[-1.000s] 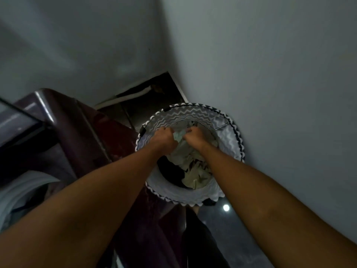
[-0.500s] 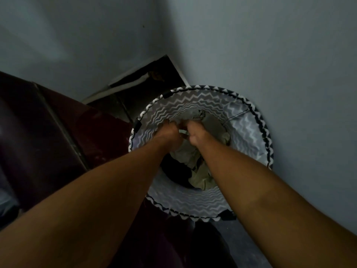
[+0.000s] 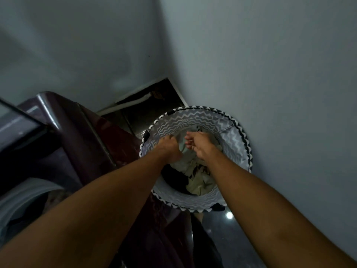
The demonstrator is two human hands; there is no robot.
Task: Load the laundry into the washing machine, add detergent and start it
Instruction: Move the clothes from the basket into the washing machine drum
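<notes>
While both bare forearms reached down from the bottom corners of the view, the two hands met inside the mouth of one round laundry hamper (image 3: 234, 132), its lining printed in grey and white chevrons and its rim trimmed in black and white. The hamper stood in the corner, touching the pale wall (image 3: 270, 64) on the right and just beside the dark maroon washing machine (image 3: 81, 132) on the left.

The left hand (image 3: 169, 147) had its fingers curled down into a pale green garment (image 3: 182, 148), gripping a fold of it. The right hand (image 3: 199, 145) was just beside it, the two hands near each other but not touching; its fingers were bent and appeared to pinch the same pale cloth, though the cloth between the fingertips was too small to tell for certain.

The laundry lay in the hamper below the hands. Three lots of cloth could be counted: the pale green piece under the hands, a cream-coloured crumpled piece (image 3: 199, 185) lower down, and a black one (image 3: 174, 178) to its left. How many separate garments made up the pile could not be told.

One washing machine was in view, its lid (image 3: 17, 117) raised at the far left and the light rim of its drum (image 3: 21, 198) visible beneath. A single bright spot of reflected light (image 3: 229, 215) showed on the glossy dark floor (image 3: 237, 238) below the hamper.
</notes>
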